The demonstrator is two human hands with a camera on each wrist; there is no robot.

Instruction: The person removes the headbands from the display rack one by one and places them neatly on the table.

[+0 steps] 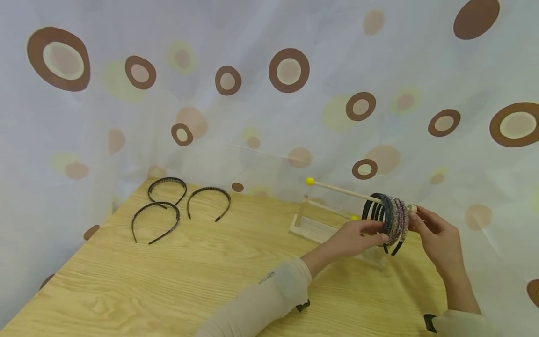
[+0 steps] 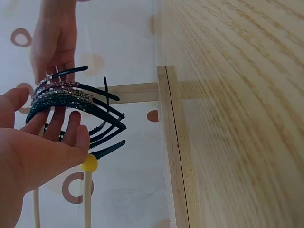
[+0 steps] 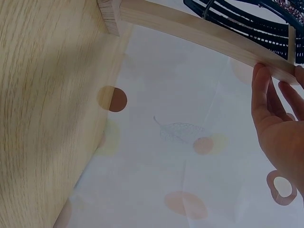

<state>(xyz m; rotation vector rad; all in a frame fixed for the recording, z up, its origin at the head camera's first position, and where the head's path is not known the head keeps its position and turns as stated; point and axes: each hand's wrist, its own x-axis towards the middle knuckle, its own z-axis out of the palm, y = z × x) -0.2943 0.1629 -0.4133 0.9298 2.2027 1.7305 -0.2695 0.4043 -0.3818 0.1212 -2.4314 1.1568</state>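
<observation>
A bunch of glittery headbands [image 1: 396, 220] hangs on an upper rod [image 1: 345, 190] of a wooden stand [image 1: 312, 229], toward its right end. My left hand [image 1: 358, 236] holds the bunch from the left, the thumb outside the nearest dark band and the fingers reaching inside the loops, as the left wrist view shows. Several dark band ends [image 2: 111, 121] point toward the stand's base there. At the stand's right end, my right hand [image 1: 440, 238] grips the top of the wooden upright [image 3: 204, 35] between thumb and fingers. Yellow balls [image 1: 309, 181] cap the rods' left ends.
Three dark headbands lie on the left of the wooden table: one at the back [image 1: 167, 179], one in front of it [image 1: 155, 204] and one to the right [image 1: 209, 189]. A spotted curtain [image 1: 252, 107] rises behind the table and on both sides.
</observation>
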